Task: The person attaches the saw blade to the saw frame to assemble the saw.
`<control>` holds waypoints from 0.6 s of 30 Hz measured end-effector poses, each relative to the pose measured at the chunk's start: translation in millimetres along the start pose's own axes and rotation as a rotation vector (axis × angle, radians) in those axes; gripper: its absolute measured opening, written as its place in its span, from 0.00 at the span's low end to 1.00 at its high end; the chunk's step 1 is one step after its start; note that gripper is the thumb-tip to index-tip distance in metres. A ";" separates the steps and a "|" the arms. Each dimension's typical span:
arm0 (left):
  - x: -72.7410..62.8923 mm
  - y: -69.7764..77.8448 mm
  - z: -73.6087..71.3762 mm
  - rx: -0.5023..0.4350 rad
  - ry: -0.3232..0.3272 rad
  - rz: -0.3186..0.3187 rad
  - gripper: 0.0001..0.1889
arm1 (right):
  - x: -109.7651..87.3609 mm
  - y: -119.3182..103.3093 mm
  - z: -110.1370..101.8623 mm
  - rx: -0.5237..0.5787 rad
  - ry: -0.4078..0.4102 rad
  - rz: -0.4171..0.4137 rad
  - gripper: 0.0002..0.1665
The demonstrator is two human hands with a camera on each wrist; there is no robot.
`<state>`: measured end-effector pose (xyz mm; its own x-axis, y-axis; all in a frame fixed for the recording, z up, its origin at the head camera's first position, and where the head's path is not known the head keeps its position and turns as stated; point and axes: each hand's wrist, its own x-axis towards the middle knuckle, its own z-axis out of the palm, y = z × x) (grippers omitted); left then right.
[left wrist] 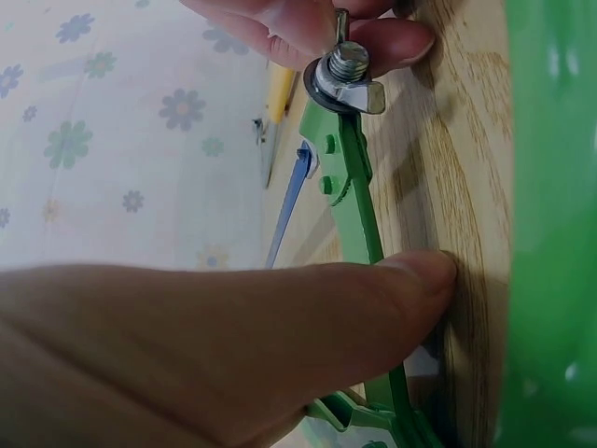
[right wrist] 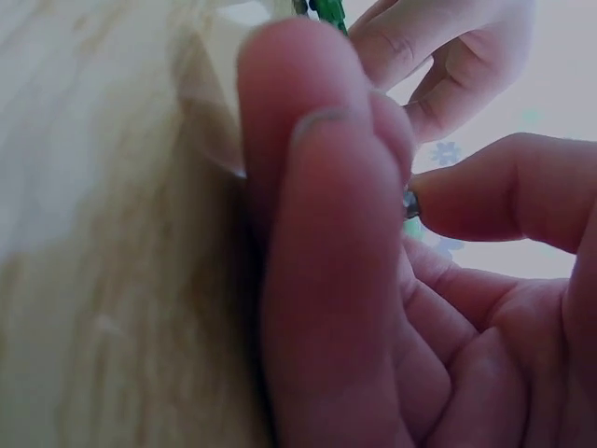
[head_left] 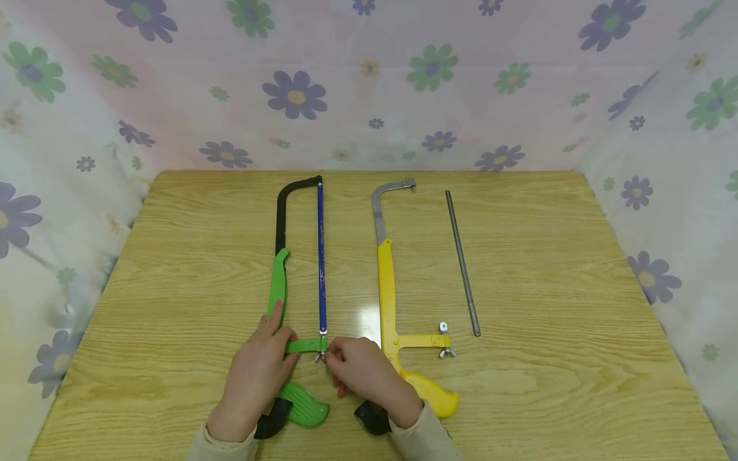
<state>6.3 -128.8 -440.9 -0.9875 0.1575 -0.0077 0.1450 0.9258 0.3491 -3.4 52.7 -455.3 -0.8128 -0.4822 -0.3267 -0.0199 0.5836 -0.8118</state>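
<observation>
A green hacksaw (head_left: pixel 278 282) lies on the table with a blue blade (head_left: pixel 321 256) stretched along its open side. My left hand (head_left: pixel 259 365) grips the frame around the start of its lower arm. In the left wrist view, the thumb (left wrist: pixel 410 289) lies across that green arm. At the arm's end, my right hand (head_left: pixel 363 368) pinches the metal wing nut (left wrist: pixel 359 96) between thumb and fingers. Only a small bit of the nut (right wrist: pixel 411 203) shows in the right wrist view; the fingers cover the remainder.
A yellow hacksaw (head_left: pixel 386 288) without a blade lies to the right, its handle partly under my right forearm. Farther right is a loose grey blade (head_left: pixel 462 262). The wooden table (head_left: pixel 548 269) meets a flowered cloth (head_left: pixel 369 96) at the back and sides.
</observation>
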 end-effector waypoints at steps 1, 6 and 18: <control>0.0 0.2 -0.2 -0.001 0.001 0.000 0.09 | -0.1 0.1 -0.1 0.002 -0.002 -0.002 0.11; -0.1 0.8 -0.7 0.004 0.002 0.003 0.09 | -0.5 1.3 -1.1 0.021 -0.025 -0.006 0.12; 0.3 0.8 -0.7 0.006 -0.012 0.001 0.10 | -2.2 1.6 -3.5 0.121 -0.031 -0.006 0.10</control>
<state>6.1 -128.3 -440.0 -0.9866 0.1621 -0.0182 0.1460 0.9276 0.3439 -3.7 57.0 -454.2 -0.7946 -0.5061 -0.3352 0.0475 0.4986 -0.8655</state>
